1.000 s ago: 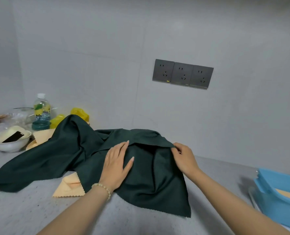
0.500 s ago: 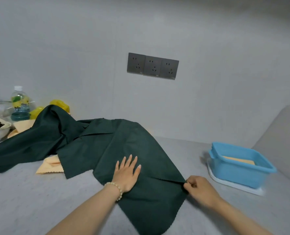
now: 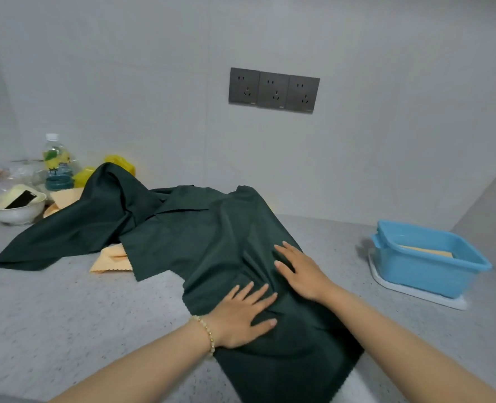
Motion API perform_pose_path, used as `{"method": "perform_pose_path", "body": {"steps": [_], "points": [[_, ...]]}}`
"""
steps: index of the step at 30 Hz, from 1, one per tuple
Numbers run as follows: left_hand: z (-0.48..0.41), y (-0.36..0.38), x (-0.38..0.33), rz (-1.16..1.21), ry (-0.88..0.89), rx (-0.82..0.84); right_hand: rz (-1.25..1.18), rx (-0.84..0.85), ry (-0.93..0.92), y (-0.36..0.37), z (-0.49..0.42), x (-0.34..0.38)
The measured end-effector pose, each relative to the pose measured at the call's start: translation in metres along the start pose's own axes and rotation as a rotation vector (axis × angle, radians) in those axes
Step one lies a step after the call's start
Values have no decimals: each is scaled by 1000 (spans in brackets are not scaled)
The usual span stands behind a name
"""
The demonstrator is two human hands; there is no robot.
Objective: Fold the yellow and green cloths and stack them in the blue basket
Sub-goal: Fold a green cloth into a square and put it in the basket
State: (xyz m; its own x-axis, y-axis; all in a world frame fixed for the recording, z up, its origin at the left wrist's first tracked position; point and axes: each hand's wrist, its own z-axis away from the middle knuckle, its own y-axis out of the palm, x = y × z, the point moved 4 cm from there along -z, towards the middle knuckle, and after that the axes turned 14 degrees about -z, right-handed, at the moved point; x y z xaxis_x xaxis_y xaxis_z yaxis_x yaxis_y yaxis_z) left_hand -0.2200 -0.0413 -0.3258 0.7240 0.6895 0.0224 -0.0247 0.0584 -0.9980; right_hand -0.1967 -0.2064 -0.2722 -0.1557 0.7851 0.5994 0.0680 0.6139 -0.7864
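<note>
Palms down, no grip closed: left hand (image 3: 242, 315) lies flat with fingers spread on the near part of the dark green woven cloth (image 3: 206, 242). Right hand (image 3: 302, 271) lies flat just beyond it, fingers straight and pointing left. Both press the fabric and hold nothing. Beaded bracelet (image 3: 206, 333) on left wrist.

Green cloth is spread over the grey speckled surface (image 3: 66, 315), near end smooth, far and left parts bunched and rumpled, one corner trailing far left. Pale yellow-orange cloth with zigzag edge (image 3: 111, 260) pokes out from under its left side.

Blue rectangular plastic basket (image 3: 415, 271) sits at right, well apart from the hands, on a white flat tray (image 3: 415, 295). Folded yellow cloth (image 3: 427, 251) lies inside it.

Far left: white ceramic bowl (image 3: 14, 213) with a dark flat object (image 3: 23, 198) in it, maybe a phone, too small to tell. Clear plastic bottle with white cap (image 3: 55, 161) stands behind the bowl. Yellow plastic item (image 3: 122, 164) sits behind the green cloth. Grey triple wall socket (image 3: 273, 90) above.
</note>
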Motion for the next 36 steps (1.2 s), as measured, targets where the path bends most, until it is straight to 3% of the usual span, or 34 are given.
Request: {"method": "perform_pose_path", "body": {"steps": [1,3,5,6,9,11,14,21,25,31,36], "points": [[5,-10,-1,59,32,-73,25,8,13,4,-7,1],[12,-42,13,186,-17,-376,64,17,51,12,-18,2],[16,-64,45,221,-218,-599,74,26,87,17,-28,4],[16,-67,65,200,-345,-612,66,29,101,20,-32,5],[12,-49,120,58,-693,-286,48,37,117,25,-44,10],[10,-35,145,50,-785,-126,71,47,112,29,-51,12],[4,-24,165,-4,-817,-28,132,17,108,30,-64,13],[-14,-41,173,-80,-761,-248,77,-115,174,7,-98,-5],[-27,-59,182,-30,-702,-257,-41,-195,240,-5,-116,-21],[-47,-78,183,-10,-673,-399,-149,-270,159,-16,-119,-37],[-80,-71,158,111,-645,-313,-180,-330,84,-27,-113,-38]]}}
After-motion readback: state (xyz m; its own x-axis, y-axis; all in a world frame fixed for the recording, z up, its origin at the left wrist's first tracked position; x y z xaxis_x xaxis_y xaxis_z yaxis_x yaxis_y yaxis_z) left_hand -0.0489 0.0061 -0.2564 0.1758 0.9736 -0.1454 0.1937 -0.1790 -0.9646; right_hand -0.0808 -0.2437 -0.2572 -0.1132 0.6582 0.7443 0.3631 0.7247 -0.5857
